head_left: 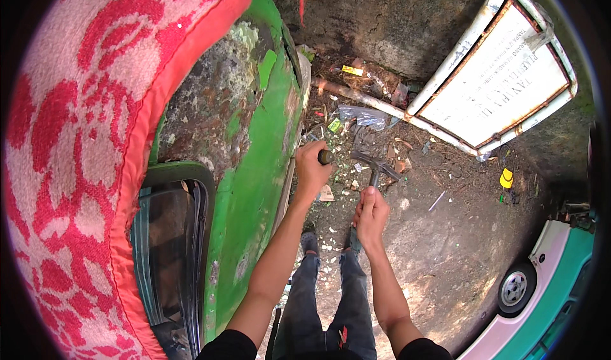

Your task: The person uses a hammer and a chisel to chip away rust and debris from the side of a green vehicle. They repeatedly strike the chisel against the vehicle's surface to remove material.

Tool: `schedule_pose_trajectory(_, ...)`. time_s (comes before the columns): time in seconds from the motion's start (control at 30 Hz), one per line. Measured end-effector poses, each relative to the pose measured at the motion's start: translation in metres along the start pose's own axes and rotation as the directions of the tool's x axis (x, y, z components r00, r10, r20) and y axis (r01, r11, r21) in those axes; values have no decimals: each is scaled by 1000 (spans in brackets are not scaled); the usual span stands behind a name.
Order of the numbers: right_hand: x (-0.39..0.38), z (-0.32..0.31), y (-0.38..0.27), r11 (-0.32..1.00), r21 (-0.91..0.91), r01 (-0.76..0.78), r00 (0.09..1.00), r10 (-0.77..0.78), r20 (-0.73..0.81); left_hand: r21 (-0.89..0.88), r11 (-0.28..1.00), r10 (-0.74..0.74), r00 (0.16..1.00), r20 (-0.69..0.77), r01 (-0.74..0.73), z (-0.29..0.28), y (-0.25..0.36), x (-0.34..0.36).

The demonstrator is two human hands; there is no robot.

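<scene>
My left hand (312,169) is closed around a tool with a dark, round handle (326,157). Only the butt of that handle shows, and its working end is hidden, so its exact kind is unclear. This hand is beside the edge of a green vehicle body (254,175) with peeling paint and a rough, bare grey-brown patch (200,105); whether the tool touches the body I cannot tell. To the right, my right hand (371,217) grips a claw hammer (377,166) by its shaft. The hammer's metal head points away from me, apart from the left hand.
A pink-and-red patterned cloth (57,169) drapes over the vehicle at left. Paint chips and litter are scattered on the ground (407,252). A rusty-framed white sign (490,80) leans by the far wall. A teal-and-pink vehicle (541,283) stands at lower right.
</scene>
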State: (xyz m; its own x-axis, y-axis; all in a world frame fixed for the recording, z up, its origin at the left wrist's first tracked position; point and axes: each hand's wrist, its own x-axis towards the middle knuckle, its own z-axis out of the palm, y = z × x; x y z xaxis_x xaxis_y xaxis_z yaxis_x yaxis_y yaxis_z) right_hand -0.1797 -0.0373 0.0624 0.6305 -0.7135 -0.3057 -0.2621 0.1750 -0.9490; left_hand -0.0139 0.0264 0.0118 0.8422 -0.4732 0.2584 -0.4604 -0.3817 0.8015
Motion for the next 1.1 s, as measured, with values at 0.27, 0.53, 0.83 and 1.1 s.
schedule_pose_trajectory(0.27,5,-5,-6,993,-85,83,996,-80,40,41,991,126,990,-58,-124,-1,2,-4)
schedule_pose_trajectory(0.53,3,3,4,843,-456,286,954,-208,214,-28,999,44,996,-74,-47,-6,-5,-10)
schedule_pose_trajectory(0.83,3,2,7,849,-423,317,947,-261,185,-55,998,35,996,-82,-40,-5,-7,-5)
schedule_pose_trajectory(1.1,2,-12,8,979,-180,93,995,-95,-2,-38,997,58,997,-56,-61,-4,-3,-7)
